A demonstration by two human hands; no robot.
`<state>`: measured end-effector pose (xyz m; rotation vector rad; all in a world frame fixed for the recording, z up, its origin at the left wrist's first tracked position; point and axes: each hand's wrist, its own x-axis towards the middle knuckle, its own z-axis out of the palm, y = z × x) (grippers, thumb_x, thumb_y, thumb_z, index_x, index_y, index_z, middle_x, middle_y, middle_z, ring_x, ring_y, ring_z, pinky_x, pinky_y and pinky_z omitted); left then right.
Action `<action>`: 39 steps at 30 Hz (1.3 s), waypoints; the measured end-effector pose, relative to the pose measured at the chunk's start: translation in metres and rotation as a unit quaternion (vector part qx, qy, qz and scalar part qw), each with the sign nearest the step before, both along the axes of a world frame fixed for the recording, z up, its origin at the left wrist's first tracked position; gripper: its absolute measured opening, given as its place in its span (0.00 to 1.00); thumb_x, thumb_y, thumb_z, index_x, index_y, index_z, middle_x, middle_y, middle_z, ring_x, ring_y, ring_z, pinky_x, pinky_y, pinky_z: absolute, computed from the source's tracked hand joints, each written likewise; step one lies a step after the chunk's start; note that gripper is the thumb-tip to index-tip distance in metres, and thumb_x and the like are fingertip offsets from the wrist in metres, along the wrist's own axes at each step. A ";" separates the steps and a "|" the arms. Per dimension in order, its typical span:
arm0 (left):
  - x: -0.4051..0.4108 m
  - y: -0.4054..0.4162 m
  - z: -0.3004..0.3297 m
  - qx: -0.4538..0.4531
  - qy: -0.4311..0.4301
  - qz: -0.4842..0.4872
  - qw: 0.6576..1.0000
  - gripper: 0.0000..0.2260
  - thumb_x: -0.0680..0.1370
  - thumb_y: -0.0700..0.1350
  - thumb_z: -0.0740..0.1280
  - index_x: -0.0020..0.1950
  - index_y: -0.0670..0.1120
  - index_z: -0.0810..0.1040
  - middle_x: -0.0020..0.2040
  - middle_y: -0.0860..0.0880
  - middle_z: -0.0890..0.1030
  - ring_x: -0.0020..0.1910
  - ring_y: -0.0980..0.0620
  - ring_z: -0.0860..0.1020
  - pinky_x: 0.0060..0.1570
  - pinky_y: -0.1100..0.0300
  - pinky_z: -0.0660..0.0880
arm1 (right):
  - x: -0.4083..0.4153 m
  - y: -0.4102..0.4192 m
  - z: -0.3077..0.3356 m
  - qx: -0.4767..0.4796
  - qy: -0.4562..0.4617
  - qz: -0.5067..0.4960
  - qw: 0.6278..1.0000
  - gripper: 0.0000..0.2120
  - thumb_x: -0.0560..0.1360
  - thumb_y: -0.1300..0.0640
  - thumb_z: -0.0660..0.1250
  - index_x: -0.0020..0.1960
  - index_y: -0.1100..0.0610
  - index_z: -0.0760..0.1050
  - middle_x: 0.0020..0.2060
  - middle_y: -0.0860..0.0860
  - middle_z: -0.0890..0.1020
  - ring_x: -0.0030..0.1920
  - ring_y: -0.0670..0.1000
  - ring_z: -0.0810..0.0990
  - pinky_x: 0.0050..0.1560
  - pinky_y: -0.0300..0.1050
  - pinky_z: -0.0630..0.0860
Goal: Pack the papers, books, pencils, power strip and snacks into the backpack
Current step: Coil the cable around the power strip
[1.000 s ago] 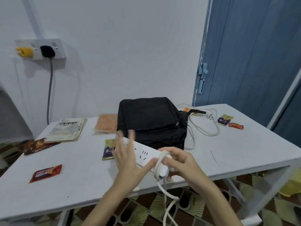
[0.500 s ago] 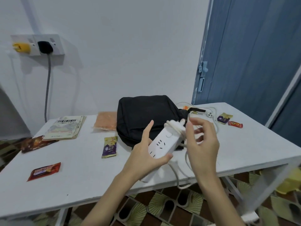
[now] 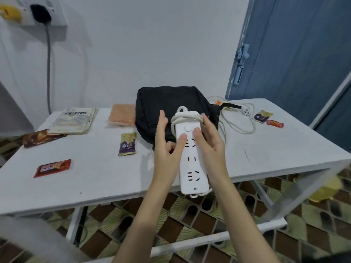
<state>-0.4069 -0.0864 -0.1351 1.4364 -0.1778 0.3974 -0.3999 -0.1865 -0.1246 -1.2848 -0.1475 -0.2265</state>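
I hold the white power strip [image 3: 191, 164] upright over the table's front edge, in front of the black backpack [image 3: 157, 103]. My left hand [image 3: 167, 149] grips its left side with the thumb on the face. My right hand [image 3: 210, 145] grips its right side, thumb beside the switch. White cord [image 3: 187, 117] is wound round the strip's top end. The rest of the cord [image 3: 248, 130] trails over the table to its plug [image 3: 246, 111]. Books [image 3: 73, 120] lie at the back left. Snack packets lie about: purple [image 3: 127, 144], red [image 3: 52, 168], brown [image 3: 40, 137].
An orange packet [image 3: 121, 115] lies left of the backpack. A purple snack [image 3: 263, 116] and a red snack [image 3: 274, 123] sit at the table's far right. A blue door [image 3: 296, 54] stands to the right. A wall socket [image 3: 39, 14] with a black plug is at the upper left.
The strip has swung from tilted to upright and facing me, with cord now looped round its top. My right hand moved from the cord onto the strip's right side.
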 end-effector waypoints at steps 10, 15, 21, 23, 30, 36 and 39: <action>-0.008 -0.002 -0.019 -0.047 -0.035 0.142 0.988 0.15 0.76 0.34 0.66 0.57 0.51 0.73 0.53 0.63 0.77 0.54 0.65 0.75 0.50 0.69 0.73 | 0.000 0.022 -0.023 0.008 -0.036 -0.011 0.999 0.14 0.75 0.67 0.65 0.58 0.55 0.73 0.56 0.56 0.79 0.52 0.48 0.82 0.49 0.42 0.79; -0.009 0.001 -0.020 -0.089 -0.052 0.192 0.976 0.13 0.73 0.34 0.70 0.52 0.47 0.72 0.49 0.57 0.76 0.51 0.66 0.75 0.51 0.69 0.73 | 0.001 0.028 -0.022 -0.008 -0.073 0.001 0.997 0.13 0.73 0.69 0.68 0.53 0.55 0.74 0.51 0.54 0.80 0.51 0.47 0.81 0.48 0.39 0.79; -0.005 0.022 -0.013 -0.164 0.020 0.169 0.972 0.08 0.77 0.40 0.65 0.49 0.51 0.69 0.48 0.52 0.76 0.40 0.63 0.77 0.37 0.67 0.74 | 0.017 0.018 -0.010 -0.090 -0.076 0.102 0.988 0.13 0.75 0.53 0.62 0.57 0.54 0.78 0.52 0.48 0.83 0.50 0.43 0.80 0.47 0.33 0.75; -0.002 0.036 -0.009 -0.176 0.091 0.094 0.976 0.06 0.78 0.45 0.63 0.53 0.50 0.69 0.42 0.50 0.79 0.33 0.59 0.77 0.30 0.66 0.74 | 0.024 0.015 -0.015 -0.121 -0.036 0.103 0.987 0.18 0.74 0.46 0.56 0.57 0.51 0.77 0.53 0.45 0.82 0.52 0.37 0.79 0.48 0.27 0.71; -0.002 0.065 -0.007 -0.304 0.162 -0.049 0.937 0.18 0.73 0.55 0.64 0.49 0.39 0.79 0.37 0.41 0.74 0.31 0.48 0.74 0.30 0.59 0.71 | 0.031 0.018 -0.056 -0.338 -0.025 0.151 0.929 0.08 0.75 0.47 0.66 0.50 0.49 0.80 0.45 0.40 0.82 0.48 0.37 0.78 0.51 0.36 0.71; 0.008 0.082 -0.005 -0.309 0.295 -0.267 0.864 0.27 0.68 0.61 0.70 0.54 0.40 0.77 0.38 0.39 0.78 0.31 0.44 0.78 0.31 0.59 0.74 | 0.057 0.006 -0.028 -0.364 -0.026 0.052 0.929 0.16 0.77 0.50 0.64 0.32 0.53 0.77 0.22 0.42 0.74 0.26 0.42 0.69 0.34 0.45 0.69; 0.021 0.082 -0.011 -0.250 0.297 -0.174 0.905 0.22 0.70 0.63 0.62 0.46 0.44 0.77 0.28 0.45 0.73 0.20 0.52 0.68 0.20 0.66 0.64 | 0.061 0.010 -0.009 -0.439 -0.044 0.011 0.897 0.18 0.77 0.47 0.63 0.33 0.54 0.77 0.19 0.37 0.73 0.25 0.41 0.71 0.32 0.40 0.63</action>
